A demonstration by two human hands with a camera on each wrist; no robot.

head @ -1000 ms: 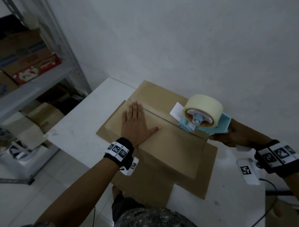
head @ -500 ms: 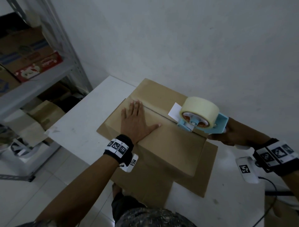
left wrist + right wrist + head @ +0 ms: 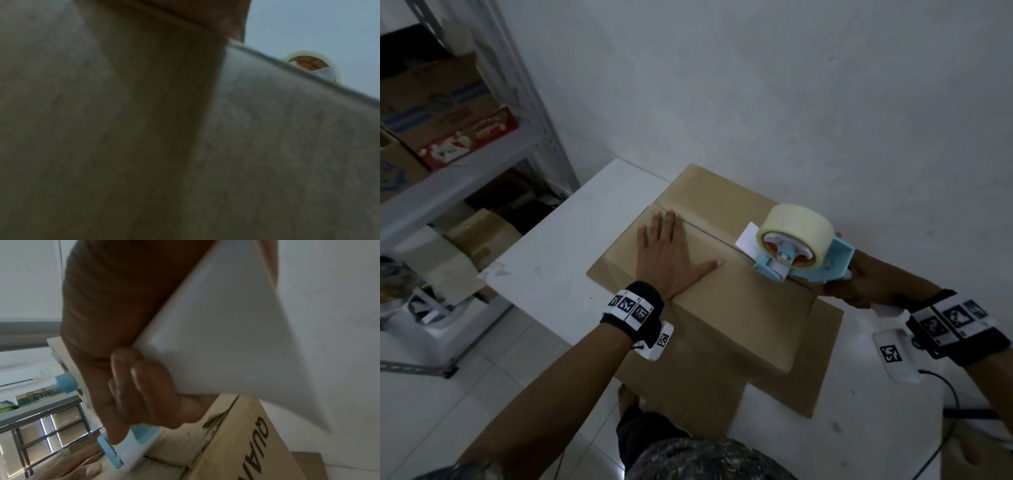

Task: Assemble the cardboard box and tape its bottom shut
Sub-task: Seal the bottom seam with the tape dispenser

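A brown cardboard box (image 3: pixel 739 308) stands on the white table (image 3: pixel 558 260), its closed flaps facing up with a seam running across. My left hand (image 3: pixel 671 257) lies flat on the near flap, fingers straight, pressing it down. My right hand (image 3: pixel 859 284) grips the handle of a light blue tape dispenser (image 3: pixel 822 263) carrying a roll of pale tape (image 3: pixel 796 229). The dispenser's front end rests on the seam near the box's right edge. In the right wrist view the fingers (image 3: pixel 144 386) curl round the white handle above the box (image 3: pixel 236 443). The left wrist view is filled by blurred cardboard (image 3: pixel 144 129).
A flat sheet of cardboard (image 3: pixel 811 359) lies under the box, reaching the table's front edge. A metal shelf rack (image 3: pixel 465 164) with cartons stands at the left. The white wall (image 3: pixel 791 102) is right behind the box. A cable (image 3: pixel 948 387) runs from my right wrist.
The tape dispenser has dropped slightly and sits lower on the seam. My left hand stays flat on the flap in the same place.
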